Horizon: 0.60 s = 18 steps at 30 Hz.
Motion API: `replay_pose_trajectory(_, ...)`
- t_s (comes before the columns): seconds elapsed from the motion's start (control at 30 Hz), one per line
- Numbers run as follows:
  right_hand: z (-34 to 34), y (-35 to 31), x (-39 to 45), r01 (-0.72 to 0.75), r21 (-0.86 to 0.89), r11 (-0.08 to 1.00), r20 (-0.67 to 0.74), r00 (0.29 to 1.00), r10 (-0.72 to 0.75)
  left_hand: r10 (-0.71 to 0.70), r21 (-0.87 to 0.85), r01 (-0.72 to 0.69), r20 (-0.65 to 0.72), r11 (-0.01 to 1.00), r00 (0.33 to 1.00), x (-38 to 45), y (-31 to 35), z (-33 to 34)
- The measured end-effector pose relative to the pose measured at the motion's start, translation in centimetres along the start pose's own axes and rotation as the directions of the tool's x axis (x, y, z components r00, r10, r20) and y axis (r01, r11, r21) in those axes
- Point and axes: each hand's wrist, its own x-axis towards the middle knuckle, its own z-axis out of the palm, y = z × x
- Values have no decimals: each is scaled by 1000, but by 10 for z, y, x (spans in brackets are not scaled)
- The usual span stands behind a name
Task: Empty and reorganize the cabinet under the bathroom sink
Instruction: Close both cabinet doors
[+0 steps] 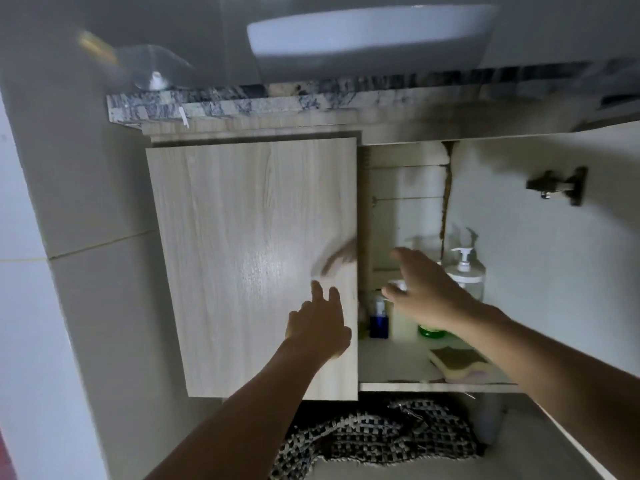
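The cabinet under the sink has a pale wood left door (249, 258) that is closed, while the right door (554, 271) stands swung open. My left hand (320, 323) lies with straight fingers against the closed door's right edge. My right hand (426, 292) reaches into the open half with fingers spread and holds nothing. Inside on the shelf (391, 362) stand a clear pump bottle (465, 275), a small blue bottle (379, 320) and a green-based bottle (431, 330) partly hidden by my right hand. A yellow sponge (457, 362) lies near the shelf's front.
A white basin (367, 32) sits on the grey stone counter (242, 102) above. A checked woven mat (377, 434) lies bunched on the floor under the cabinet. A hinge (557, 187) sticks out of the open door. Tiled wall stands to the left.
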Motion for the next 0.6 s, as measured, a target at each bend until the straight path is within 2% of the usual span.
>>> replay_pose_trajectory(0.1, -18, 18, -59, -33, -81, 996, 79, 996, 39, 128, -103, -122, 52, 987, 990, -45, 39, 4)
replay_pose_trajectory(0.2, -57, 28, -108, -67, -144, 987, 58, 995, 76, 242, -148, -228, 80, 962, 967, -88, 82, 9)
replay_pose_trajectory(0.3, -113, 28, -154, -52, -179, 983, -76, 996, 39, 334, -199, -314, 73, 928, 940, -124, 127, 4)
replay_pose_trajectory(0.4, -175, 22, -197, 29, -241, 970, -241, 967, -89, 422, -289, -419, -56, 861, 905, -153, 177, -22)
replay_pose_trajectory(0.5, -231, 26, -227, 54, -321, 946, -403, 895, -188, 511, -298, -533, -154, 792, 846, -175, 230, -55)
replay_pose_trajectory(0.6, -271, 47, -239, -37, -385, 922, -566, 799, -204, 557, -280, -607, -242, 744, 795, -188, 286, -75)
